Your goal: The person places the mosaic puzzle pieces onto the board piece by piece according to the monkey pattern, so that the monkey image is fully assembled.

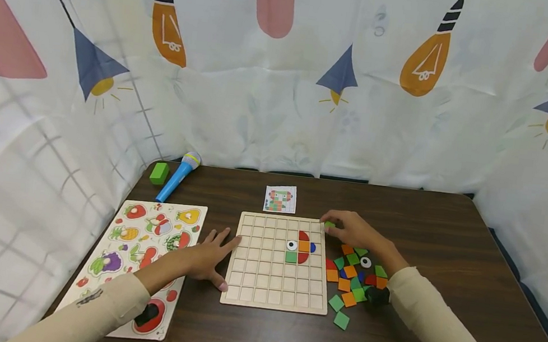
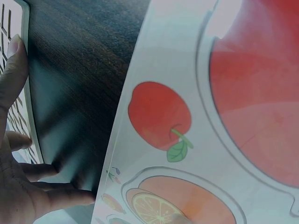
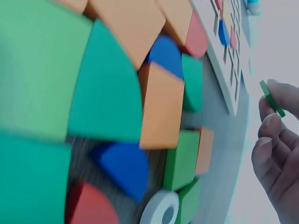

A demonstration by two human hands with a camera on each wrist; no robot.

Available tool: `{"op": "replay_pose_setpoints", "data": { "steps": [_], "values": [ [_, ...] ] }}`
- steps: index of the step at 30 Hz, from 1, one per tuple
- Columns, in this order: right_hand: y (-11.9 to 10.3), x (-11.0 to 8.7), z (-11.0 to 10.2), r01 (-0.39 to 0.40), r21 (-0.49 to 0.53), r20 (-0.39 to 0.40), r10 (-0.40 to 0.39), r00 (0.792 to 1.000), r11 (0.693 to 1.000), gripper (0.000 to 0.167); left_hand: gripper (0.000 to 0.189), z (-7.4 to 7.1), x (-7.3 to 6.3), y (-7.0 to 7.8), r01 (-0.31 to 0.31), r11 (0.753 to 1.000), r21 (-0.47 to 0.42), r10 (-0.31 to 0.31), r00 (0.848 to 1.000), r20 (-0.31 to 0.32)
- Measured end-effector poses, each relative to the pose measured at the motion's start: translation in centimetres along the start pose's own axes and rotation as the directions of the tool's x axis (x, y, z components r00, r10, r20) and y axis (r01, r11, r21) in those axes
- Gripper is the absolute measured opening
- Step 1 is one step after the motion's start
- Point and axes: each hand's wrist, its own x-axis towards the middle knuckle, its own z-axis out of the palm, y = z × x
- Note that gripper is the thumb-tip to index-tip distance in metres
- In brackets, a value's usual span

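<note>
My right hand (image 1: 352, 230) pinches a small green tile (image 3: 272, 99) between thumb and fingers, just off the top right corner of the wooden grid board (image 1: 261, 282). On the board's right half lie an orange square (image 1: 304, 246), two red curved pieces above and below it, a blue piece (image 1: 313, 248), a round eye piece (image 1: 291, 245) and a green square (image 1: 291, 257). With fingers spread, my left hand (image 1: 205, 257) rests at the board's left edge; in the left wrist view its thumb lies on the rim.
Loose coloured tiles (image 1: 348, 296) lie scattered right of the board, under the right forearm. A printed pattern card (image 1: 280, 199) is behind the board. To the left are a fruit puzzle board (image 1: 109, 237), a blue toy microphone (image 1: 178, 178) and a green block (image 1: 159, 173).
</note>
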Motion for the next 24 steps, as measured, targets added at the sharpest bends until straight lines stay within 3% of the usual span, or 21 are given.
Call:
{"op": "replay_pose_setpoints", "data": {
  "steps": [17,24],
  "values": [
    [-1.9,1.9,2.5,0.07,0.145,0.046,-0.078,0.996,0.987,0.037,0.114,0.0,0.0,0.1,0.018,1.0,0.017,-0.018,1.0,0.013],
    [-2.2,2.8,3.3,0.113,0.122,0.08,-0.123,0.989,0.986,0.034,0.114,0.0,0.0,0.1,0.003,1.0,0.015,-0.003,1.0,-0.005]
  ]
}}
